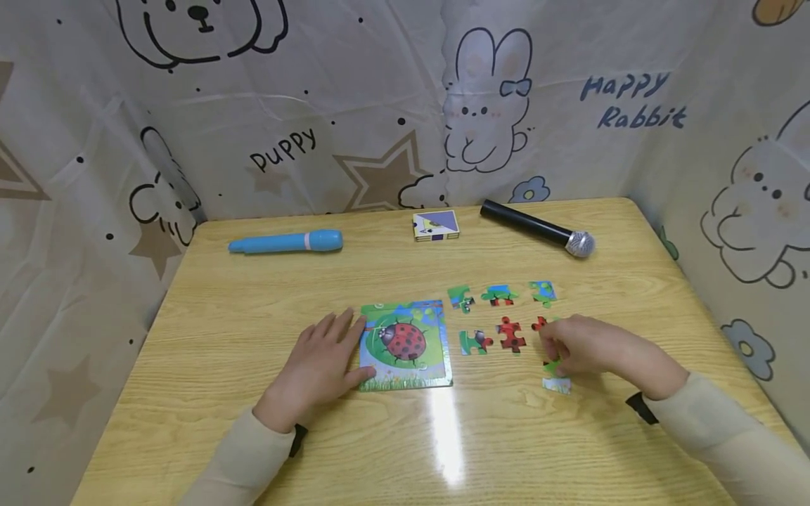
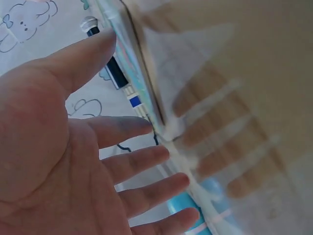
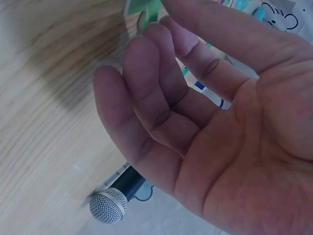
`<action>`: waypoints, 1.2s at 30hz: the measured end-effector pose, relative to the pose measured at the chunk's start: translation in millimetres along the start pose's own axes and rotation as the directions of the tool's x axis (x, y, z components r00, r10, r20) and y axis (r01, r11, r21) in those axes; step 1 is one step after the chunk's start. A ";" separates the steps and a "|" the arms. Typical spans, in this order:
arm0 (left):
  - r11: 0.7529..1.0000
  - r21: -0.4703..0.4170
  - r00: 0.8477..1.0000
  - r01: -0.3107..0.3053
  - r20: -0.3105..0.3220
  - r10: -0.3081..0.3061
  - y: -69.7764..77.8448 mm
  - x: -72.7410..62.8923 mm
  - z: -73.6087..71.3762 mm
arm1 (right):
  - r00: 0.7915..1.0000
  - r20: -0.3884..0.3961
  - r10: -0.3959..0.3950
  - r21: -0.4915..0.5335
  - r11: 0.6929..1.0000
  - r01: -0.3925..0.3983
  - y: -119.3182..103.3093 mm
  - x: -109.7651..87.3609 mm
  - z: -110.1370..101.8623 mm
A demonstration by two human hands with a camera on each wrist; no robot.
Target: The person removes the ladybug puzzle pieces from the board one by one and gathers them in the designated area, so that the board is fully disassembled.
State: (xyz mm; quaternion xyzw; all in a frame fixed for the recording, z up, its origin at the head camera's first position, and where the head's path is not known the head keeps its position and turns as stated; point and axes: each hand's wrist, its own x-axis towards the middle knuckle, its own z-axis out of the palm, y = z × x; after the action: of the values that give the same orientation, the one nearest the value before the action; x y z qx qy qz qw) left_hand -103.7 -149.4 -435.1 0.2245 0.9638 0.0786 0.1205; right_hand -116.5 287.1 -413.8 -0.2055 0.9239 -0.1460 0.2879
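A square ladybug puzzle board [image 1: 406,344] lies on the table, showing a red spotted ladybug on a green leaf. My left hand [image 1: 316,365] rests at its left edge, fingers spread, with thumb and index fingertip right at the border. To the right, my right hand [image 1: 585,344] pinches a green puzzle piece [image 1: 552,366] with thumb and fingertips, partly hidden by them. That piece [image 3: 145,7] also shows at the fingertips in the right wrist view. Close by the fingers lie a red puzzle piece [image 1: 538,323] and a pale blue puzzle piece [image 1: 557,385].
Several loose pieces lie between board and right hand, among them a red spotted piece [image 1: 510,335]. Toward the back edge are a blue marker-shaped stick [image 1: 285,242], a small card box [image 1: 436,225] and a black microphone [image 1: 538,228]. A printed cloth [image 1: 380,84] hangs around the table.
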 end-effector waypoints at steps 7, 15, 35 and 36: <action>0.999 -0.027 0.999 0.037 0.037 -0.036 -2.7 1.9 0.8 | 0.999 0.023 -0.040 -0.029 0.999 0.041 -1.9 2.2 -2.8; 0.998 -0.039 0.997 0.047 0.057 -0.045 -2.3 4.0 0.2 | 0.980 -0.027 -0.196 -0.006 0.981 0.196 -12.5 16.5 -2.4; 0.995 -0.061 0.991 0.084 0.105 -0.077 -0.5 4.0 0.9 | 0.862 -0.192 -0.468 -0.173 0.881 0.440 -106.9 80.5 23.7; 0.995 -0.060 0.991 0.084 0.105 -0.078 -0.5 3.7 0.7 | 0.862 -0.181 -0.473 -0.178 0.878 0.444 -111.7 83.1 25.7</action>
State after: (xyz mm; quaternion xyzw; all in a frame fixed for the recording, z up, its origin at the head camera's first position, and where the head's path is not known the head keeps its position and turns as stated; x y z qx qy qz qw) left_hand -107.0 -148.1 -436.6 0.1849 0.9616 0.0932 0.1803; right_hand -130.6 147.2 -430.0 -0.4207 0.8817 -0.1716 0.1272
